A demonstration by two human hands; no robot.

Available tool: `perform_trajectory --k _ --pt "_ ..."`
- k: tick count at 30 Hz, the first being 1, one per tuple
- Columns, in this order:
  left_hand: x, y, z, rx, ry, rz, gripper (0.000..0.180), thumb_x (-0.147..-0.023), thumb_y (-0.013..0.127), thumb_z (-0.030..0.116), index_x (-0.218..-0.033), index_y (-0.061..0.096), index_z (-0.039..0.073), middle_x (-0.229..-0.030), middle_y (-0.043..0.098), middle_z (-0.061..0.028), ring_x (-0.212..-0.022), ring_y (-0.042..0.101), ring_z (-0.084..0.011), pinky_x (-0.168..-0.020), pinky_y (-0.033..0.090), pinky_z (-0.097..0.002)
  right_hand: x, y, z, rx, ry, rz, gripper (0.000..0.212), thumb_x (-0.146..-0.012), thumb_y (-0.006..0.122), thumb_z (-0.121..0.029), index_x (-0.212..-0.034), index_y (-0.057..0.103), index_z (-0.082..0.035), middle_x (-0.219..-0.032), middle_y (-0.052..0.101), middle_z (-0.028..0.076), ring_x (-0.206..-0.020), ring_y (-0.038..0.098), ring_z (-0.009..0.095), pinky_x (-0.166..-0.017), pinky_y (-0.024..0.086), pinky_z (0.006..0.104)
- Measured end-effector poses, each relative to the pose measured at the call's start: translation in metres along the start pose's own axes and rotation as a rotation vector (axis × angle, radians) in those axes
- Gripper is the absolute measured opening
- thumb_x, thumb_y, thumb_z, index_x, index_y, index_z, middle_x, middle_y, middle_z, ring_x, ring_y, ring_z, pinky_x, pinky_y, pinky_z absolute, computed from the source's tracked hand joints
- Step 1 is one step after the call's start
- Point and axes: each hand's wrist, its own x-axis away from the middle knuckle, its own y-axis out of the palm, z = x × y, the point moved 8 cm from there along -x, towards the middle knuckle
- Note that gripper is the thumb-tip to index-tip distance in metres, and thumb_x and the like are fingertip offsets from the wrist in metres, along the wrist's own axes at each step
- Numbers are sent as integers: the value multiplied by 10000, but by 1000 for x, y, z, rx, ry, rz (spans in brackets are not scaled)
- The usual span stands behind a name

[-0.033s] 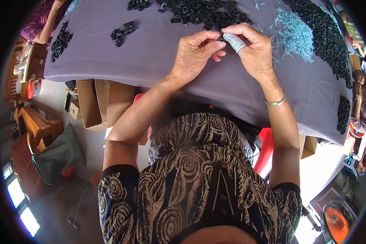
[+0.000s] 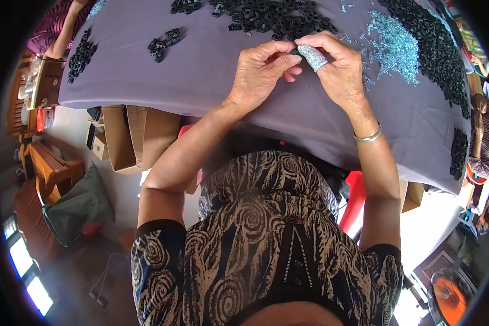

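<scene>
Above the near part of the table, my two hands meet at the fingertips. My left hand (image 2: 258, 73) is closed, pinching a small black part (image 2: 295, 52) between thumb and index finger. My right hand (image 2: 339, 68) is closed too, its fingertips pressed against that part from the right. A silvery grey cover (image 2: 312, 57) wraps its thumb. Most of the black part is hidden by the fingers. A metal bangle (image 2: 368, 136) circles my right wrist. Beyond the hands lies a heap of black ring-like parts (image 2: 277, 19). A pile of pale blue coil-like pieces (image 2: 394, 46) lies to the right.
A grey-purple cloth (image 2: 201, 81) covers the table. A small black cluster (image 2: 163, 44) lies left; more black parts (image 2: 440, 60) line the right side. Cardboard boxes (image 2: 127, 136) stand below the left edge. Other people's arms (image 2: 68, 30) show at the sides. An orange-lit heater or fan (image 2: 450, 296) stands lower right.
My right hand and its covered thumb have shifted very slightly. The left hand keeps its pinch in the same place.
</scene>
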Motion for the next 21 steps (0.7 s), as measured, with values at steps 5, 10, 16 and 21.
perform_trajectory --k 5,10,16,21 --pt "0 -4 4 19 8 20 182 -855 596 23 -1027 604 -34 -878 637 -104 -731 641 -163 -615 548 -271 4 5 -19 171 -221 17 303 -709 572 110 -974 622 -28 -840 609 93 -731 605 220 -659 483 268" --pt "-8 -29 35 -16 47 181 210 -845 610 27 -1034 596 -64 -850 641 -109 -702 643 -166 -597 555 -265 1 2 -11 209 -220 13 355 -669 561 123 -981 619 -36 -836 598 109 -740 605 248 -677 482 290" --pt "-26 -92 36 53 135 234 216 -870 608 125 -1073 606 51 -858 633 -31 -732 599 -121 -635 511 -269 -1 6 5 188 -25 -60 263 -718 571 108 -936 615 -33 -799 604 90 -694 595 217 -636 478 280" --pt "-28 -105 28 21 116 288 190 -873 606 129 -1043 615 44 -847 630 -28 -719 592 -106 -614 500 -256 -9 18 -5 255 -42 -166 240 -730 572 85 -933 616 -34 -762 578 93 -649 566 228 -600 464 292"
